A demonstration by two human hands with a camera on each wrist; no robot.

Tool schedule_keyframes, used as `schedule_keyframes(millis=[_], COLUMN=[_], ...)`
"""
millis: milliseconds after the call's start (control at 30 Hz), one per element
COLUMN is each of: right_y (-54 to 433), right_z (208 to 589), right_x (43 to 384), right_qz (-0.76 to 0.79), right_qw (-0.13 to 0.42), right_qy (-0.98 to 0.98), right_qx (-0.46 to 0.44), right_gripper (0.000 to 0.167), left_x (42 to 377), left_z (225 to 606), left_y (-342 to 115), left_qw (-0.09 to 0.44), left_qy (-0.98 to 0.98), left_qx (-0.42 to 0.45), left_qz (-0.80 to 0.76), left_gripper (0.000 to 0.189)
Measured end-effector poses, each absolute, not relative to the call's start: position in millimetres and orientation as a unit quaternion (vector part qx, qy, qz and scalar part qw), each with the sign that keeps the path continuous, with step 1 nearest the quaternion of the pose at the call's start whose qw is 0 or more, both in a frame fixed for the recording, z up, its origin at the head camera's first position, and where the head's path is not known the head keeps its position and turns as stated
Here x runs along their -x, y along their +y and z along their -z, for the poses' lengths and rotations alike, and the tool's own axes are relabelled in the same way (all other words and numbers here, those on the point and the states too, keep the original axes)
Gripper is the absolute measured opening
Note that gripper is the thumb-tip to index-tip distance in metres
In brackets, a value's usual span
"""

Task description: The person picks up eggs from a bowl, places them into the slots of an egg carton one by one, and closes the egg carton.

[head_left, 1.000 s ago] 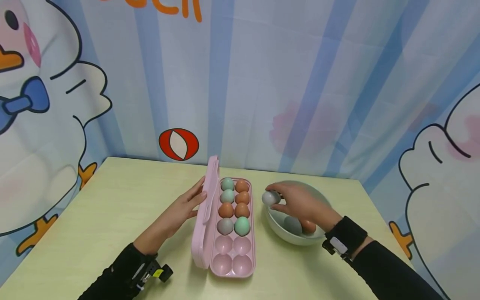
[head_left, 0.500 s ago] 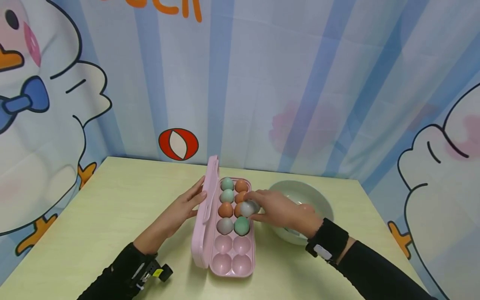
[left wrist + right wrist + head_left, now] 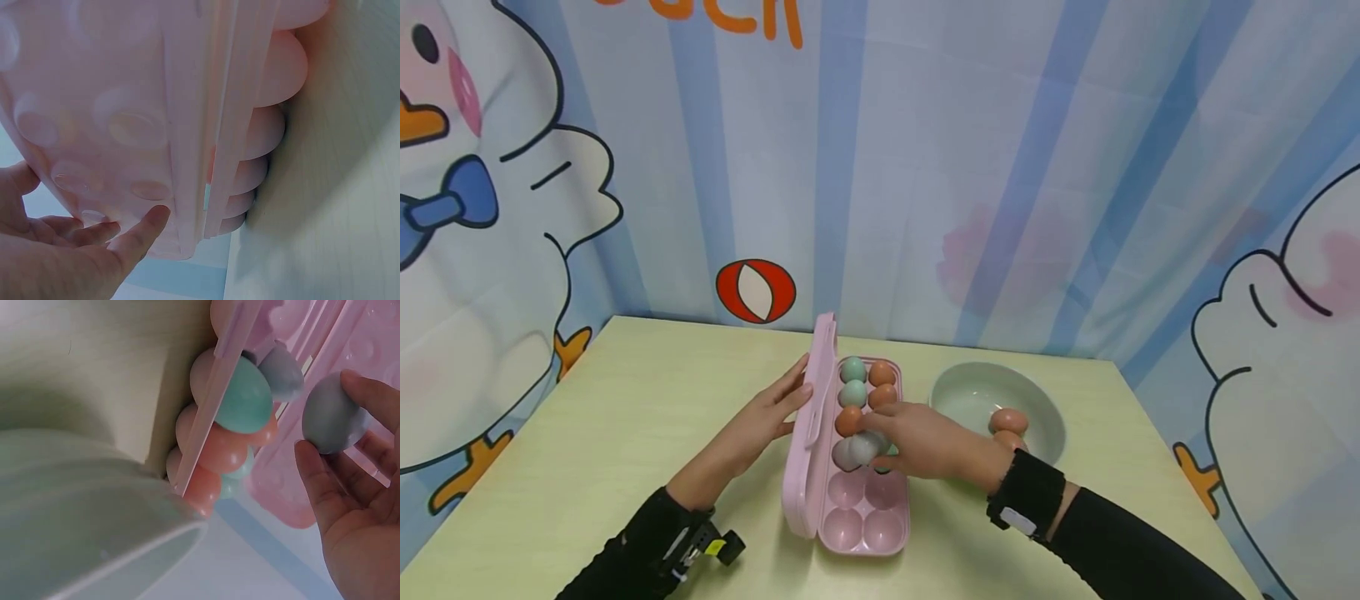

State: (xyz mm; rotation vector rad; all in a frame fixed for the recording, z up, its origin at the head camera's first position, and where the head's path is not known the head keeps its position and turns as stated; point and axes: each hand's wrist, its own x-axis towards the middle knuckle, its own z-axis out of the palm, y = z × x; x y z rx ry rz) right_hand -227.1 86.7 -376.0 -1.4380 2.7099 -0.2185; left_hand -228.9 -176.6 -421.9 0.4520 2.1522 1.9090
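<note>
In the head view, my right hand pinches a grey egg over the pink egg carton. The right wrist view shows this grey egg between thumb and fingertips, raised above the seated eggs. Green, brown and grey eggs fill the carton's far rows; a green egg sits close by the hand. The near cups hold nothing. My left hand touches the outside of the carton's raised lid, its fingers spread and fairly straight against the bumpy pink surface.
A pale green bowl stands right of the carton, with brown eggs inside, partly hidden by my right wrist. The light wooden table ends at a printed cloth backdrop.
My right hand has carried the grey egg left from above the bowl to over the carton's egg-filled rows. The left hand has stayed at the lid.
</note>
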Motion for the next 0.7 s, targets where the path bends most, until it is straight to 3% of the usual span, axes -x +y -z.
schedule_keyframes(millis=[700], right_y=[66], right_z=[406], right_x=[217], right_qz=[-0.008], right_qw=[-0.009], right_qy=[0.845], right_qx=[0.534], right_gripper=[0.043], left_x=[227], left_z=[420], left_y=[-177], left_qw=[0.116], left_qy=[0.733], left_qx=[-0.159], left_qz=[-0.651], left_gripper=[0.066])
